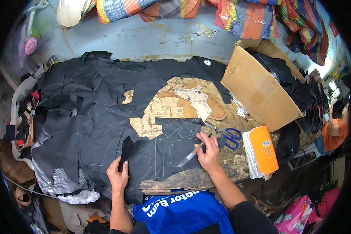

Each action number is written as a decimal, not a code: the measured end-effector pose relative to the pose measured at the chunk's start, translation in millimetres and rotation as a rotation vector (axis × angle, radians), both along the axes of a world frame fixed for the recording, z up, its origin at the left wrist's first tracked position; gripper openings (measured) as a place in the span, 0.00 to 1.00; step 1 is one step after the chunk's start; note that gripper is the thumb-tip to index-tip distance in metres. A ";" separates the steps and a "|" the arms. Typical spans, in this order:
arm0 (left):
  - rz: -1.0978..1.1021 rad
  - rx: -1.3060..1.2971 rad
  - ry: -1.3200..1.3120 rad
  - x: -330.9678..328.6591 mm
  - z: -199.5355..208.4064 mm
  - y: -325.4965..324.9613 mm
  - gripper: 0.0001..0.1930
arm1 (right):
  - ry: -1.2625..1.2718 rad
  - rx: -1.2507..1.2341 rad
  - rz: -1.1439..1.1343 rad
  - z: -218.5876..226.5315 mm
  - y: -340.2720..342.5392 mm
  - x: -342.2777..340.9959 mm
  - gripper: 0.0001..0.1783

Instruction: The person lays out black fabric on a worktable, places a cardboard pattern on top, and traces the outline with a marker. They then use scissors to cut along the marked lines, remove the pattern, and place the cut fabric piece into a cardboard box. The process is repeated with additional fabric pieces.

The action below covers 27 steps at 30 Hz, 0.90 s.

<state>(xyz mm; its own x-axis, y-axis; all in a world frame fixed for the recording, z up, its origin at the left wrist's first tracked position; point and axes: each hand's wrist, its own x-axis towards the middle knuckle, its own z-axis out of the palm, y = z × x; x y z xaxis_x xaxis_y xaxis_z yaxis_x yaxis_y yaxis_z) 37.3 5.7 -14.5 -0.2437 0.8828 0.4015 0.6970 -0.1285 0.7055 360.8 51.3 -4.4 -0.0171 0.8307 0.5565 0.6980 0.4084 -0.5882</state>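
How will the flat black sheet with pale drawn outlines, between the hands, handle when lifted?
The flat black sheet with pale drawn outlines is probably floppy, since its edge bends up at the left hand. It looks thin, so likely light for its size. It may drag neighbours, as other black pieces crowd its left side.

On my head, the left of two fisheye cameras looks steeply down over the tabletop (148, 111) and slightly ahead, my left lying at the view's left. It sits fairly near above the work: my fingers (208, 142) fall just below the middle, my blue apron (179, 214) at the lower edge. Straight edges bend toward a dark, round rim.
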 end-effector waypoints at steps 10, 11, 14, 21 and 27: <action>0.005 0.016 0.006 -0.3 -0.5 -0.2 0.14 | -0.311 -0.168 0.066 -4.4 -0.6 -6.5 0.21; 0.008 0.013 0.014 -0.1 -0.1 -0.7 0.14 | -0.305 -0.169 0.069 -4.6 -0.5 -5.7 0.21; 0.010 0.015 0.035 -0.3 1.1 -0.7 0.14 | -0.303 -0.156 0.072 -4.6 -0.3 -4.0 0.22; -0.003 0.037 0.018 0.5 1.0 0.2 0.13 | 0.215 0.012 -0.024 0.1 0.2 -2.9 0.24; 0.007 0.019 0.023 1.2 3.9 -0.8 0.13 | -0.396 -0.154 0.026 -0.5 -2.7 -5.6 0.30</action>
